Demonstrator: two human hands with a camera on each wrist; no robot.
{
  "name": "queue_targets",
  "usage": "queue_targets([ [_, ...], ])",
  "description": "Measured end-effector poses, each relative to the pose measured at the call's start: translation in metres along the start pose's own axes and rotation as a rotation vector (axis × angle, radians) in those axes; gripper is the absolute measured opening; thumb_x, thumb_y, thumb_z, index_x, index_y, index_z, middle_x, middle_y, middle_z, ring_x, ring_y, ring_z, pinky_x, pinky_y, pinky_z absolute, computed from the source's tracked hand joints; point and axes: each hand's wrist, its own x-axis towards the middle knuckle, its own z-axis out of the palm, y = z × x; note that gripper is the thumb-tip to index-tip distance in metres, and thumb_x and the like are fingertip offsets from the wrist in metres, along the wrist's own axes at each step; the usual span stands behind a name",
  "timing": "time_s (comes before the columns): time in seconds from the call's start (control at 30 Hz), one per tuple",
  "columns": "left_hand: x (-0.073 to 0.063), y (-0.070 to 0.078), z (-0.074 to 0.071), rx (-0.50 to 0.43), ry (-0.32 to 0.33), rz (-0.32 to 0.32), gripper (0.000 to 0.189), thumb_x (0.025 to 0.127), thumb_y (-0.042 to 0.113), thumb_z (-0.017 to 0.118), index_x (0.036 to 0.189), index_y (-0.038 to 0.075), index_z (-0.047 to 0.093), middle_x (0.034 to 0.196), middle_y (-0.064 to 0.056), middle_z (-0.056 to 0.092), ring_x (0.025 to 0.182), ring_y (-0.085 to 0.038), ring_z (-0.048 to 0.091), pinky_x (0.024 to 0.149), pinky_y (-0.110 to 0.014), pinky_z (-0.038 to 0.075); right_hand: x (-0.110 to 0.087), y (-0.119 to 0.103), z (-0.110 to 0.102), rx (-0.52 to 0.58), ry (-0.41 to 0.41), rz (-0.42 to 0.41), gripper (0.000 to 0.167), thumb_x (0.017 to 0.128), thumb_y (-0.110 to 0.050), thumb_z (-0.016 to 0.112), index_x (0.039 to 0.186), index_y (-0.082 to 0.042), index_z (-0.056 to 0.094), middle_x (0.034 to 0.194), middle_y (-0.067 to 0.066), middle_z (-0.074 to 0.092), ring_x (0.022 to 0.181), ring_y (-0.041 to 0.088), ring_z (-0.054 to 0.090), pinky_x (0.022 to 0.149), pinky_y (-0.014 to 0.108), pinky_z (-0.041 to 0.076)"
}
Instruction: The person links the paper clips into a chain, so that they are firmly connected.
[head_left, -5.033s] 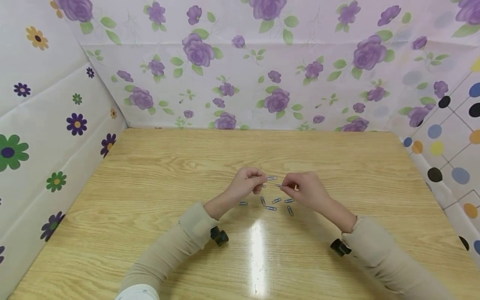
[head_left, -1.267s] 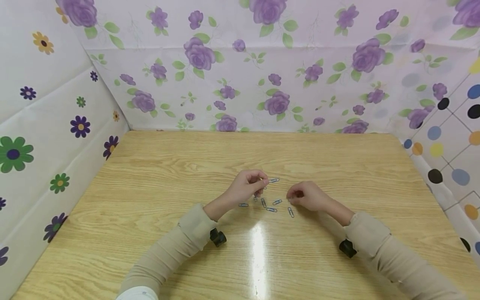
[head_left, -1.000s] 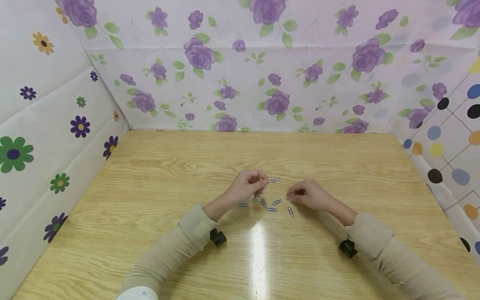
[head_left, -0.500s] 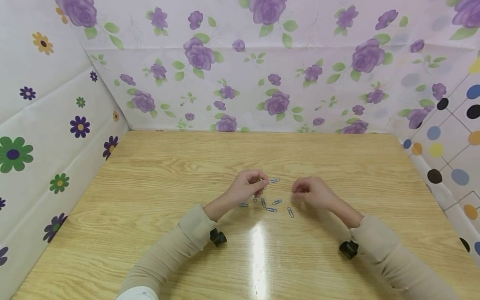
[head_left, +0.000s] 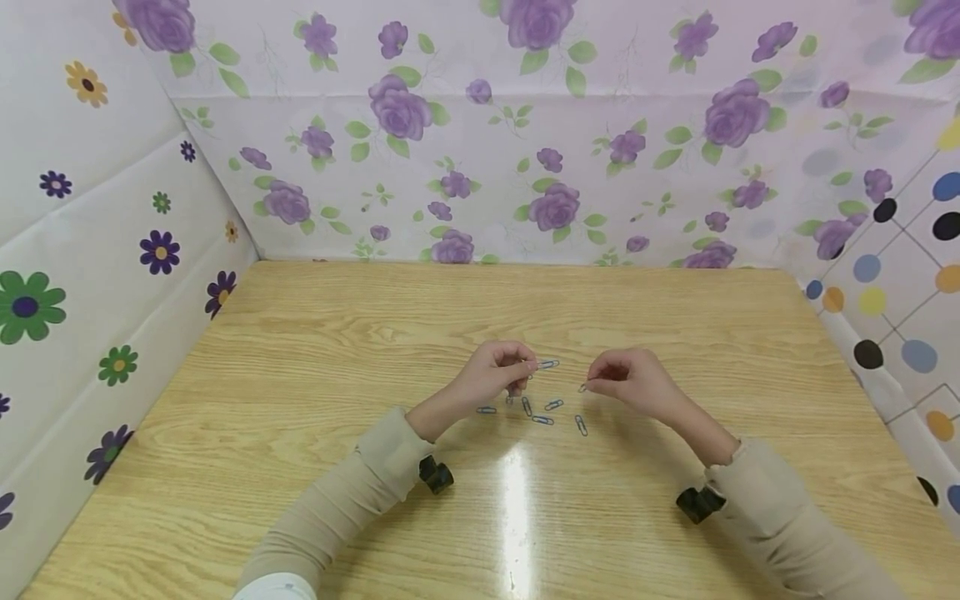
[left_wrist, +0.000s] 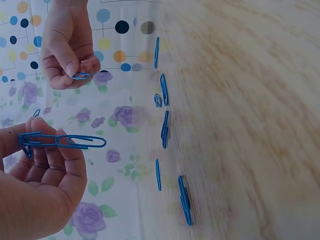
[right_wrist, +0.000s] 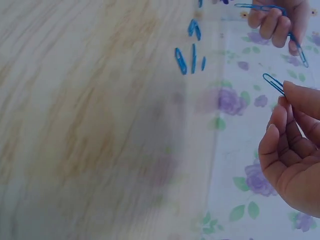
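My left hand [head_left: 497,368] pinches a short chain of blue paper clips [left_wrist: 81,142]. One clip of it sticks out to the right past the fingertips, and others hang below; part of the chain is hidden by the fingers. Opposite it, my right hand [head_left: 633,385] holds a single blue paper clip [right_wrist: 274,84] between thumb and fingertips, its rounded end pointing toward the left hand. A gap separates this clip from the chain. Both hands are raised over the table.
Several loose paper clips lie on the wooden table [head_left: 360,333] below and between the hands, among them a paper clip [head_left: 543,420] and a paper clip [head_left: 581,425] toward the right. Flower-patterned sheeting [head_left: 480,133] stands behind the table, with patterned sheets at both sides.
My right hand went from near the chain down to the table, took up a loose paper clip there and lifted it. The left hand has stayed nearly still with its chain.
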Motion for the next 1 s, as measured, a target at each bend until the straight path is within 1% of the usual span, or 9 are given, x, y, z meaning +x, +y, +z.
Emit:
queue_targets([
  [0.1, 0.004, -0.009, -0.002, -0.019, 0.000, -0.006, 0.011, 0.091, -0.001, 0.050, 0.090, -0.009, 0.057, 0.063, -0.005, 0.051, 0.057, -0.014, 0.049, 0.054, -0.023, 0.045, -0.001, -0.006, 0.000, 0.032, 0.021, -0.012, 0.006, 0.081, -0.011, 0.069, 0.079, -0.006, 0.067, 0.073, 0.000, 0.062, 0.064, 0.015, 0.054, 0.057, 0.026, 0.045],
  [0.23, 0.011, -0.021, -0.005, -0.022, 0.005, -0.013, 0.011, 0.091, 0.001, 0.051, 0.091, -0.008, 0.058, 0.064, -0.005, 0.051, 0.058, -0.014, 0.050, 0.057, -0.027, 0.047, -0.003, -0.012, 0.002, 0.042, 0.063, -0.044, 0.005, 0.080, -0.009, 0.069, 0.077, -0.008, 0.066, 0.073, 0.000, 0.063, 0.064, 0.014, 0.056, 0.059, 0.026, 0.046],
  [0.3, 0.011, -0.023, -0.005, -0.019, 0.010, -0.014, 0.011, 0.091, 0.002, 0.052, 0.090, -0.007, 0.058, 0.064, -0.004, 0.051, 0.058, -0.014, 0.050, 0.058, -0.029, 0.048, -0.003, -0.016, 0.003, 0.050, 0.086, -0.058, 0.005, 0.080, -0.008, 0.070, 0.077, -0.007, 0.066, 0.072, 0.000, 0.063, 0.063, 0.013, 0.055, 0.058, 0.026, 0.046],
  [0.4, 0.011, -0.023, -0.004, -0.018, 0.016, -0.013, 0.011, 0.091, 0.003, 0.052, 0.090, -0.007, 0.058, 0.064, -0.004, 0.052, 0.058, -0.013, 0.051, 0.058, -0.029, 0.048, -0.003, -0.020, 0.005, 0.070, 0.117, -0.090, 0.005, 0.079, -0.005, 0.070, 0.076, -0.006, 0.066, 0.072, 0.001, 0.063, 0.062, 0.012, 0.055, 0.056, 0.026, 0.046],
  [0.53, 0.010, -0.021, -0.005, -0.035, 0.012, -0.012, 0.011, 0.091, 0.002, 0.052, 0.090, -0.007, 0.058, 0.064, -0.003, 0.052, 0.058, -0.012, 0.051, 0.057, -0.024, 0.047, -0.007, -0.041, 0.009, 0.100, 0.164, -0.168, 0.006, 0.077, 0.003, 0.069, 0.075, -0.002, 0.066, 0.071, 0.005, 0.064, 0.060, 0.013, 0.055, 0.054, 0.027, 0.046],
  [0.63, 0.011, -0.021, -0.006, -0.048, 0.003, -0.018, 0.012, 0.091, 0.001, 0.051, 0.090, -0.009, 0.057, 0.064, -0.003, 0.052, 0.058, -0.012, 0.051, 0.057, -0.023, 0.046, -0.008, -0.056, 0.012, 0.122, 0.188, -0.198, 0.006, 0.077, 0.007, 0.067, 0.075, 0.002, 0.064, 0.072, 0.009, 0.064, 0.060, 0.013, 0.055, 0.053, 0.028, 0.047],
  [0.83, 0.010, -0.018, -0.004, -0.054, -0.003, -0.030, 0.014, 0.092, 0.002, 0.051, 0.094, -0.009, 0.058, 0.065, -0.003, 0.053, 0.060, -0.013, 0.051, 0.058, -0.024, 0.047, -0.006, -0.060, 0.017, 0.167, 0.202, -0.175, 0.005, 0.079, 0.005, 0.066, 0.077, 0.006, 0.062, 0.074, 0.012, 0.063, 0.059, 0.013, 0.054, 0.052, 0.024, 0.044],
  [1.0, 0.007, -0.013, -0.002, -0.065, 0.003, -0.014, 0.013, 0.092, 0.004, 0.052, 0.091, -0.007, 0.058, 0.064, -0.003, 0.053, 0.059, -0.012, 0.051, 0.058, -0.023, 0.046, -0.006, -0.061, 0.020, 0.195, 0.215, -0.160, 0.006, 0.081, 0.002, 0.065, 0.078, 0.005, 0.061, 0.074, 0.013, 0.062, 0.059, 0.013, 0.052, 0.052, 0.022, 0.042],
])
